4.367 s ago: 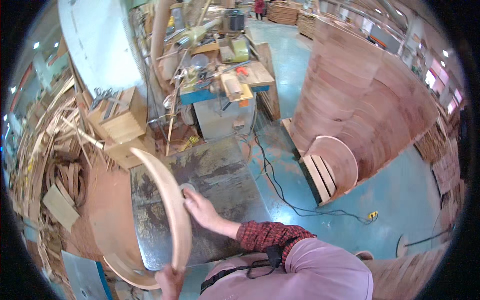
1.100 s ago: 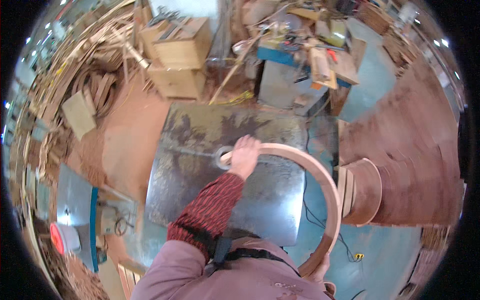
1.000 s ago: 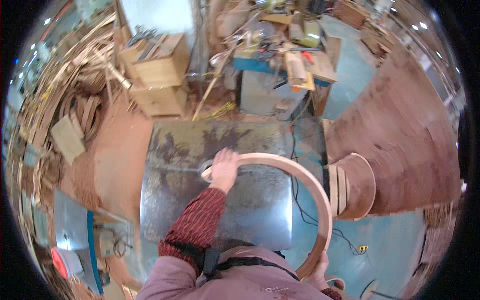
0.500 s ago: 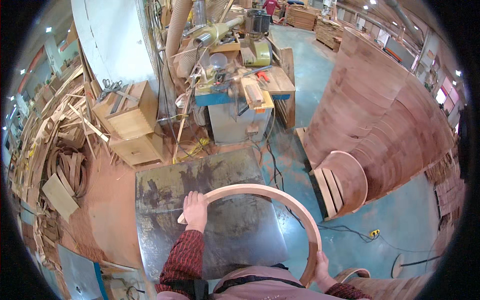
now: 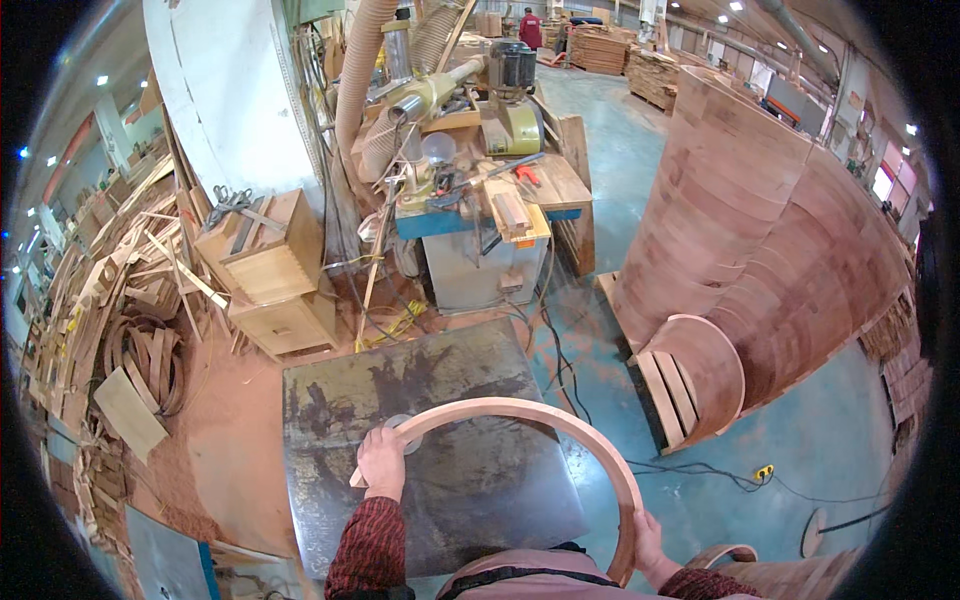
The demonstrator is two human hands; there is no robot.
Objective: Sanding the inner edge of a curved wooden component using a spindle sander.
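A curved wooden strip (image 5: 510, 406), bent into a wide arc, spans the space in front of me. My left hand (image 5: 382, 463) is closed on it near its left end, over the dark metal tabletop (image 5: 470, 500). A short tip of the strip sticks out beyond my fingers. Farther round the arc, at the right, my right hand (image 5: 650, 548) grips the side that bends back toward my body; its fingers are partly hidden behind the wood. Beside my left hand, a pale round disc (image 5: 408, 432) shows at the tabletop, partly covered by the hand and strip.
Tall stacks of curved wooden panels (image 5: 730, 230) stand on a pallet at right. Ahead is a cluttered machine bench (image 5: 430, 225); wooden boxes (image 5: 270, 250) and scrap wood (image 5: 120, 300) are at left. Cables and a yellow socket (image 5: 764, 472) lie on the floor. A person (image 5: 530, 30) stands far back.
The strip and both hands sit slightly lower in the picture, as the whole view has shifted. The round disc beside my left hand now shows. Both hands keep their hold.
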